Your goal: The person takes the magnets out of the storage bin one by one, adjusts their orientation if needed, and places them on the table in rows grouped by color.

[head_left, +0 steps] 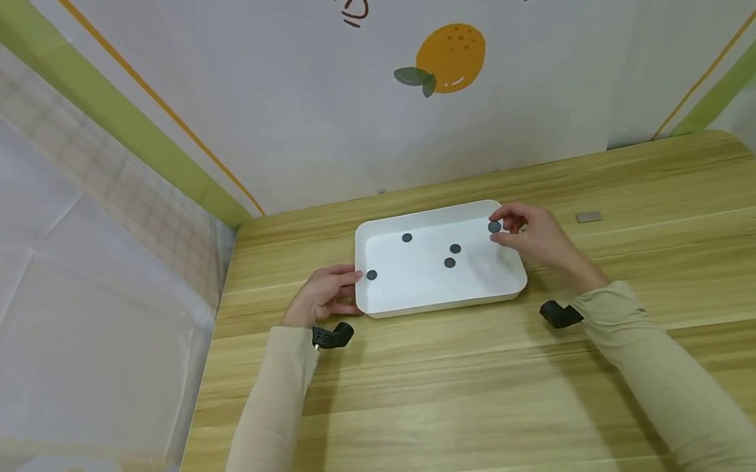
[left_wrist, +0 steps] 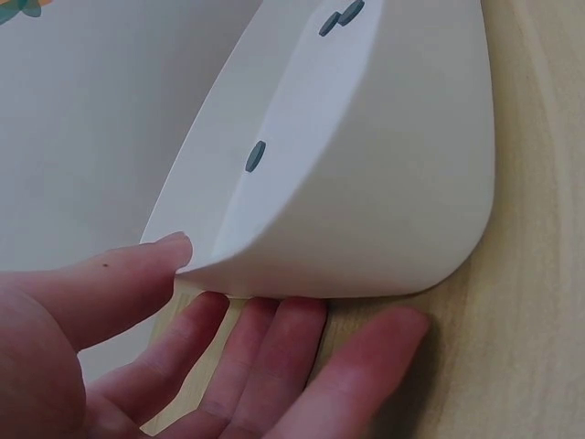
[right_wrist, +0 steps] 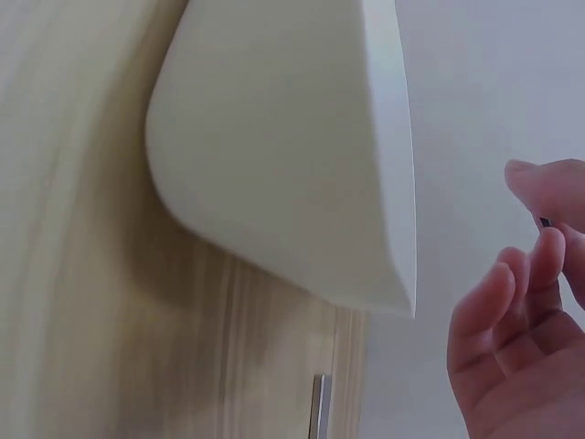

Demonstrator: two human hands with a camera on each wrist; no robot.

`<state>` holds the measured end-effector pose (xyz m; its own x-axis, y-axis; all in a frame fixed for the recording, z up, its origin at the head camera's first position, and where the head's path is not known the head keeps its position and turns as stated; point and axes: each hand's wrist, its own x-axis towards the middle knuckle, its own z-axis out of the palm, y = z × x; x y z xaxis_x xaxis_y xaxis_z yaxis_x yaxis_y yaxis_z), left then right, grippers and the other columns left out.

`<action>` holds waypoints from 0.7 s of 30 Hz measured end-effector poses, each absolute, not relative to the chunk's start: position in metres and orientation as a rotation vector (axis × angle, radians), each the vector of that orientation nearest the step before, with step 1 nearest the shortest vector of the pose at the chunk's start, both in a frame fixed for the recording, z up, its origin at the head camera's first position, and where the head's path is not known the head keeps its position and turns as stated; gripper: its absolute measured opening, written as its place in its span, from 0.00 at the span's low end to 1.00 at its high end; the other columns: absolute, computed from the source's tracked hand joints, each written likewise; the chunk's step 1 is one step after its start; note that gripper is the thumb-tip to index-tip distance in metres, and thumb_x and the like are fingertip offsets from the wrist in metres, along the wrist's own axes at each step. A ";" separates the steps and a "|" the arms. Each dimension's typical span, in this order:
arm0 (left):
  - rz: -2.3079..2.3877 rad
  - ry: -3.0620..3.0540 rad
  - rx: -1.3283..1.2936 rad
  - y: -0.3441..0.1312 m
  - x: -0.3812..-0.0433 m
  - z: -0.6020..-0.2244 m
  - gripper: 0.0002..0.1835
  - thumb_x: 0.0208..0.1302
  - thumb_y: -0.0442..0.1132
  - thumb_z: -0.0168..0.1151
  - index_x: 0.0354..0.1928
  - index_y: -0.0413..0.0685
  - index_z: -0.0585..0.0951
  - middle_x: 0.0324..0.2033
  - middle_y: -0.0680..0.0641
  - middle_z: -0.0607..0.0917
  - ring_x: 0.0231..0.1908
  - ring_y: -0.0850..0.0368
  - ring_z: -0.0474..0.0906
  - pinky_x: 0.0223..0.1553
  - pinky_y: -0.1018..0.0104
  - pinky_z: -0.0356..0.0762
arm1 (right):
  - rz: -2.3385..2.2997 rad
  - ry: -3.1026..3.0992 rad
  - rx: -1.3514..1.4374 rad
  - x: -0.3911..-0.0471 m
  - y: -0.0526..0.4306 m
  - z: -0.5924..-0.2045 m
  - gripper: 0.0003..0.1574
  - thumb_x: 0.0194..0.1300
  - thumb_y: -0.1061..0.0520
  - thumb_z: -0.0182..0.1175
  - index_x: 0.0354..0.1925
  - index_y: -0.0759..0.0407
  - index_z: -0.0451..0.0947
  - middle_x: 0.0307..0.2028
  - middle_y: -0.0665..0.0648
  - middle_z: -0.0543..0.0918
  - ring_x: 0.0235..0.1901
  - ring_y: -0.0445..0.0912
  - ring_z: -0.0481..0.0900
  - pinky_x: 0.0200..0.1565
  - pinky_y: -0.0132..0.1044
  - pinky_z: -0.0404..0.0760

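A white rectangular tray (head_left: 422, 294) with rounded corners sits on the table, several small dark grey round discs (head_left: 407, 237) lying on its floor. At the tray's left end my left hand (head_left: 327, 290) grips the wall. In the left wrist view its thumb (left_wrist: 110, 279) laps over the rim while the other fingertips are at the outer side. My right hand (head_left: 530, 235) pinches one more dark disc (head_left: 494, 227) between thumb and fingers, over the tray's right end. Only a dark sliver of that disc (right_wrist: 545, 222) shows in the right wrist view.
A small grey rectangular piece (head_left: 589, 217) lies on the wooden table (head_left: 444, 396) to the right of the tray. Behind the table hangs a white cloth (head_left: 320, 131) printed with oranges. Black wrist cameras (head_left: 334, 336) stick out from both wrists.
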<state>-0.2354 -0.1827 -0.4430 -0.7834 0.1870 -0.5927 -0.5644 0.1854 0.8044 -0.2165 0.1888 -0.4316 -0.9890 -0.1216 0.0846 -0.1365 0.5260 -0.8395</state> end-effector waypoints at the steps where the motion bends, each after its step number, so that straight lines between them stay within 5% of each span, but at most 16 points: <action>1: 1.656 1.880 -0.348 -0.183 -0.235 -0.443 0.27 0.71 0.39 0.56 0.69 0.42 0.65 0.59 0.39 0.77 0.44 0.52 0.83 0.44 0.53 0.85 | 1.511 -2.729 0.226 -0.216 0.191 -0.432 0.15 0.62 0.60 0.65 0.47 0.62 0.78 0.34 0.55 0.72 0.36 0.48 0.69 0.32 0.28 0.70; 21: 1.659 1.883 -0.328 -0.185 -0.235 -0.444 0.26 0.70 0.37 0.57 0.68 0.42 0.66 0.53 0.42 0.80 0.40 0.55 0.83 0.42 0.55 0.85 | 1.445 -2.703 0.196 -0.214 0.226 -0.444 0.17 0.60 0.60 0.66 0.48 0.66 0.80 0.33 0.58 0.76 0.32 0.41 0.70 0.32 0.23 0.70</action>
<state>-0.2354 -0.1846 -0.4442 -0.7884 0.2003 -0.5816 -0.5516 0.1880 0.8126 -0.2144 0.2259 -0.4440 -0.9894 -0.0789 0.1217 -0.1450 0.5497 -0.8227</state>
